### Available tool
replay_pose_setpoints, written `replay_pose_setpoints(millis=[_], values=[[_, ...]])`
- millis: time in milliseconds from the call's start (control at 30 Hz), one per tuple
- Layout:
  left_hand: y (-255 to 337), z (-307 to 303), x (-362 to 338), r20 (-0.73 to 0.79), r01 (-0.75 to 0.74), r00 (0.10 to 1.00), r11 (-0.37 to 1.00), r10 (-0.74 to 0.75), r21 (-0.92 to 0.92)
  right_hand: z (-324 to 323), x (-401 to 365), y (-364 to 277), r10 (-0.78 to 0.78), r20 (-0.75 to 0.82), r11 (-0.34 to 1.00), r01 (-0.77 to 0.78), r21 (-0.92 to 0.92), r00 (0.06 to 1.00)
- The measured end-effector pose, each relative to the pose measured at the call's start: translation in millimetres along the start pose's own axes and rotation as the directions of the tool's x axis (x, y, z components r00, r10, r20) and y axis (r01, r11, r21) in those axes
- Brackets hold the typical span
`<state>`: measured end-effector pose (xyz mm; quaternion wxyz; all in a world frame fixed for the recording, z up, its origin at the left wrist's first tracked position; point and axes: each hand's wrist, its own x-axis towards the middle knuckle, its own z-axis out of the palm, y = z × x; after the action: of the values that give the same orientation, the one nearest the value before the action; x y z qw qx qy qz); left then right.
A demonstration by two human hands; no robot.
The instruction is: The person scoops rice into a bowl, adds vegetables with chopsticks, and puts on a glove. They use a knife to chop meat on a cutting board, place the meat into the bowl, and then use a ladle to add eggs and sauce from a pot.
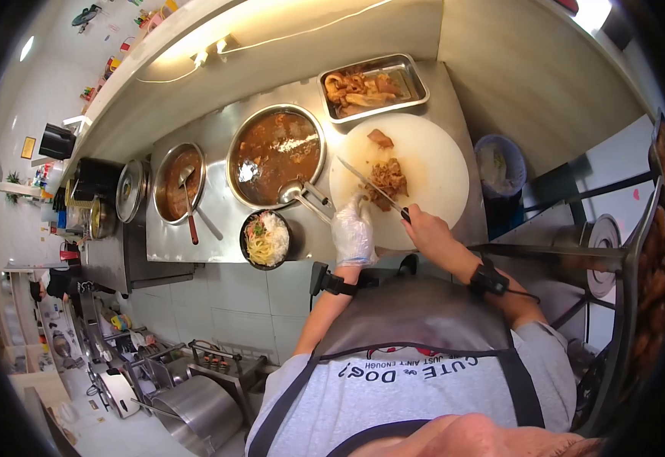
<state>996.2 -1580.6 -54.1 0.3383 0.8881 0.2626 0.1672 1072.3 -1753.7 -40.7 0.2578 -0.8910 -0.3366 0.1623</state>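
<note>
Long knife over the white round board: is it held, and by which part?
The bare right hand grips the long steel knife by its dark handle; the gloved left hand rests by the chopped brown meat.

Bright strip light under the shelf, glare on steel, heavy fisheye warp, dark vignetted corners

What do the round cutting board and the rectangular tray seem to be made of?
Cutting board: probably white plastic with a matt finish; its surface is a plain, even white.
Tray: likely stainless steel, fairly shiny; its grey rim reflects the light.
</note>
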Motion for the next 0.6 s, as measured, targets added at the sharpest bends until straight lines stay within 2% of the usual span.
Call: replay_pose_setpoints(millis=[100, 167, 267, 500, 600], values=[[6.3, -0.5, 5.3, 0.030, -0.007, 1.000, 1.000, 0.007, -0.001, 3.0, 5.9, 2.0, 0.033, 0.014, 0.998, -0.032, -0.045, 0.999], [5.1, -2.4, -1.0, -0.057, -0.052, 0.997, 0.996, 0.048, -0.069, -7.2, -0.6, -7.0, 0.026, -0.006, 0.999, -0.027, -0.042, 1.000], [3.5, -4.3, -5.6, 0.022, 0.042, 0.999, 0.994, -0.040, -0.096, 5.3, -4.7, -2.0, 0.019, 0.012, 1.000, -0.018, -0.023, 1.000], [-2.1, -1.2, -11.9, 0.063, 0.050, 0.997, 0.998, -0.047, -0.037, -1.9, -9.0, -12.6, 0.045, 0.011, 0.999, -0.045, 0.009, 0.999], [-0.4, 2.4, -5.1, -0.030, -0.034, 0.999, 0.994, 0.031, -0.105, 5.6, -6.0, -5.8, 0.046, 0.057, 0.999, -0.046, 0.009, 0.997]])
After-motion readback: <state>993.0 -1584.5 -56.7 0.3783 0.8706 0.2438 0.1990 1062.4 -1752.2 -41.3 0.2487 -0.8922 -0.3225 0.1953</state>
